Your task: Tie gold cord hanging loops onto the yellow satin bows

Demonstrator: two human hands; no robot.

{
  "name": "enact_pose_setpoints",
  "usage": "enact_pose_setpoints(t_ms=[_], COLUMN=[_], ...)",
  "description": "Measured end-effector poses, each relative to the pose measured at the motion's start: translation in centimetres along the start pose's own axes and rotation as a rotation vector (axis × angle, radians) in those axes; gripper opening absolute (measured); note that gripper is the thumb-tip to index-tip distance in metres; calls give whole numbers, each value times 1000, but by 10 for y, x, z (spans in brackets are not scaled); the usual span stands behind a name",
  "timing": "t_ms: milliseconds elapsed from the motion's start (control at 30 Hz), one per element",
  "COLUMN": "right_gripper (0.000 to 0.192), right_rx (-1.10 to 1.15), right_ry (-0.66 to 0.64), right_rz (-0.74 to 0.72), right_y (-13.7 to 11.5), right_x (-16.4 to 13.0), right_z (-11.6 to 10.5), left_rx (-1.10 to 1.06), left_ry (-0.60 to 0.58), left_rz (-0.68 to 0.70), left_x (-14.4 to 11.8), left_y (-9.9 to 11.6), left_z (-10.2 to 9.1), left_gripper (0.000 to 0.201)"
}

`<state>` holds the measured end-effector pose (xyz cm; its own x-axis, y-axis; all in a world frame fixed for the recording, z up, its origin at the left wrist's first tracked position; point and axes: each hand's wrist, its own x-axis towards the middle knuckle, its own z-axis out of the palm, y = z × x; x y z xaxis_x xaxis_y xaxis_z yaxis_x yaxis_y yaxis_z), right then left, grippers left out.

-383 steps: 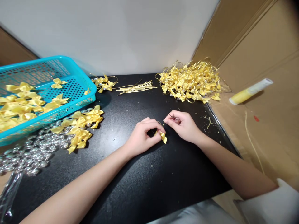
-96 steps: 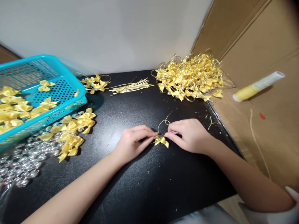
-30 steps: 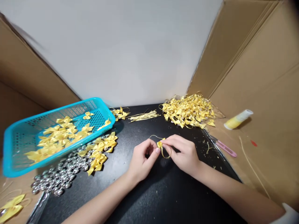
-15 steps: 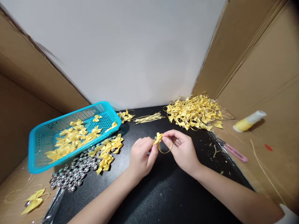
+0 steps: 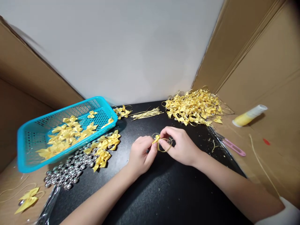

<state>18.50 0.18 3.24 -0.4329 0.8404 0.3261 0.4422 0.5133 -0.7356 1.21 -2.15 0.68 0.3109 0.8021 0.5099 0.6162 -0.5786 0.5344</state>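
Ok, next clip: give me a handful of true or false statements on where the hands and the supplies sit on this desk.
1. Both the left hand and the right hand pinch one small yellow bow with a gold cord loop. True.
2. The blue basket is empty. False: yellow bows lie inside it.
3. The big pile of finished bows lies at the far right of the black mat. True.
4. The silver beads are heaped inside the basket. False: they lie on the mat in front of it.
5. The pink clipper is in the right hand. False: it lies on the cardboard, apart from the hand.
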Motion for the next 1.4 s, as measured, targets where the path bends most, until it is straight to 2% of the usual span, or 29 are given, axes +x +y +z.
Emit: enact_pose_setpoints(t_ms=[100,167,400,533,733,933,1100,1267,1400], right_gripper=[18,26,29,29,28,25,18,17,17], right_rx=[-148,-206,-152,-104,-28,145,283,386,384], right_ry=[-160,-219,-149,-161,-193,-224,-262,-320,-345], right_rz=[-44,-95,-85,-81,3,48,123,174,182], right_y=[2,4,9,11,10,13,18,20,19], right_x=[2,2,2,1,0,4,9,11,12], right_z=[-6,-6,2,3,5,-1,-9,-11,-17], left_rx=[1,-5,18,80,84,-93,-301,-521,-586], left_ry=[-36,-67,-148,-147,-174,-158,-156,-206,-201], left_rz=[15,35,27,-1,-47,-107,-259,-460,-502], left_x=[1,1,1,0,-1,1,3,3,4], left_y=[-1,-2,-6,-8,-10,-5,1,0,0], left_z=[0,0,2,3,5,1,-1,0,0], left_gripper=[31,31,22,25,26,34,36,34,35])
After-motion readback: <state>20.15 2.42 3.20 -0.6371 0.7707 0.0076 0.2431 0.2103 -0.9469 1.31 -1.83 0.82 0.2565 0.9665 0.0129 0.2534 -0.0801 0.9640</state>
